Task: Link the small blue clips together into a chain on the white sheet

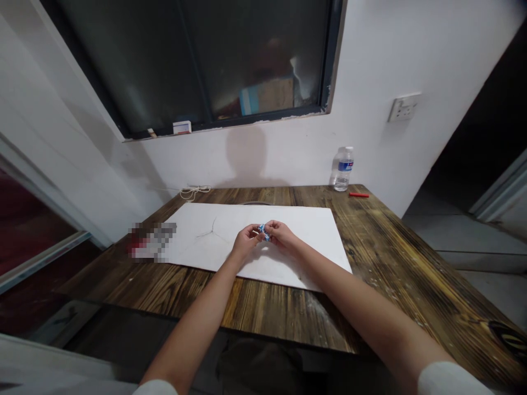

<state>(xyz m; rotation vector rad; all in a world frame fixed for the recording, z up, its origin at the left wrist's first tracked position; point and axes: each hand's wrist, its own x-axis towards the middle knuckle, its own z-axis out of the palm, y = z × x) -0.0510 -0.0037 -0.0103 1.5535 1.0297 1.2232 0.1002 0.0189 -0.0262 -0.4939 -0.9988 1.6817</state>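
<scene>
Between the fingertips of both hands is a small blue-and-white wrapped piece [264, 232], much like a wrapped candy, though its kind is hard to make out. My left hand [246, 240] pinches it from the left side. From the right, my right hand [280, 235] grips it with thumb and fingers pressed together. Both hands are just above a white board or sheet [300, 219], which lies on a dark wooden table [263, 312]. Thin dark lines, like a branching crack or thread, show on the sheet [212, 231] left of the hands.
A clear water bottle [344, 170] stands at the table's back right, beside a red pen-like stick [359, 195]. A coiled pale cord [193, 191] lies at the back left. The left end of the sheet has a blurred-out object [152, 242]. Behind rises a wall with a window [197, 60].
</scene>
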